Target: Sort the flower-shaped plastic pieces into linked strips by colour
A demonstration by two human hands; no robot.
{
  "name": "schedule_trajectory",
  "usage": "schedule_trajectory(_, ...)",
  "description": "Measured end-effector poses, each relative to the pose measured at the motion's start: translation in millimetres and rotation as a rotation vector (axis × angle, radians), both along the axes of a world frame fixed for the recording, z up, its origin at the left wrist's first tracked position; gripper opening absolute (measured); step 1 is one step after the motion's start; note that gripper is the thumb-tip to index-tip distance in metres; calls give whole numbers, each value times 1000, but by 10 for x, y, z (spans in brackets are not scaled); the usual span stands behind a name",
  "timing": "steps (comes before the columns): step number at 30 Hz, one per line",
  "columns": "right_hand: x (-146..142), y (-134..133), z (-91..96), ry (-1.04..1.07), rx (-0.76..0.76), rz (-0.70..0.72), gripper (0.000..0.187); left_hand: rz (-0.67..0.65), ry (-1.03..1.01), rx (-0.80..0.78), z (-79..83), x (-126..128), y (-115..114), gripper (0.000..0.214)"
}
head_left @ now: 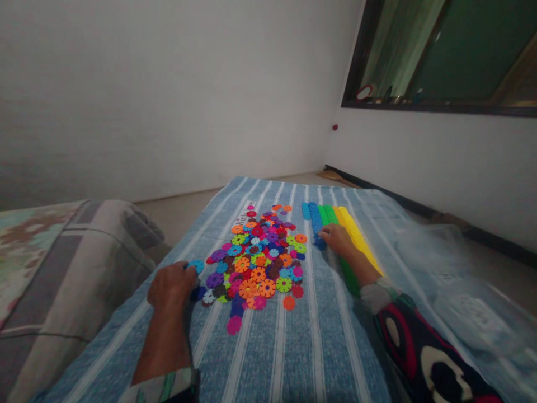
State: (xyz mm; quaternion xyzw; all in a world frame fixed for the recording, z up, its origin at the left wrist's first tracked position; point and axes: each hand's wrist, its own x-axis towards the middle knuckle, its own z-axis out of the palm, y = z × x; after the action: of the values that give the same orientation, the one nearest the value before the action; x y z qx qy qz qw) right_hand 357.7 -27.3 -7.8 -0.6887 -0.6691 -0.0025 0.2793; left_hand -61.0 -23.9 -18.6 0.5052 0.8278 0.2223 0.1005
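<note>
At the left of a loose pile of colourful notched plastic discs (258, 274), my left hand (170, 285) is closed with a light blue disc (197, 266) at its fingertips. My right hand (337, 239) reaches to the near end of a row of blue discs (315, 218), its fingers closed there. Whether a single disc is pinched in them I cannot make out. Beside that row lie a green row (329, 214), partly under my right forearm, and a yellow row (356, 235). A short light blue row (306, 211) starts at the far left of these.
Striped blue cloth (293, 347) covers the table. Clear plastic bags (474, 313) lie along its right side. A printed strip (246, 212) shows behind the pile. To the left stands a bed or seat with a grey and floral cover (96, 263). White walls (188, 95) rise behind.
</note>
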Motion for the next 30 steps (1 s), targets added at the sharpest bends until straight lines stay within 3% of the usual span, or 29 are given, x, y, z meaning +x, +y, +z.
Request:
schedule_trajectory(3, 134, -31, -30, -7, -30, 39, 17, 103, 108, -94, 30, 48, -9, 31)
schedule_trajectory(8, 170, -49, -82, -37, -109, 77, 17, 47, 144, -81, 95, 104, -70, 39)
schedule_trajectory(14, 123, -103, -32, -86, -170, 11, 23, -2, 150, -136, 189, 162, -129, 46)
schedule_trajectory(17, -45, -209, -15, -113, -197, 47, 25, -9, 151, -122, 185, 172, -125, 45)
schedule_trajectory(23, -583, -572, -107, -102, -219, 292, 22, -13, 163, -83, 147, 188, -119, 42)
schedule_trajectory(30, -1116, -725, -234, -124, -156, 353, 27, 23, 146, -9, 203, 288, -200, 45)
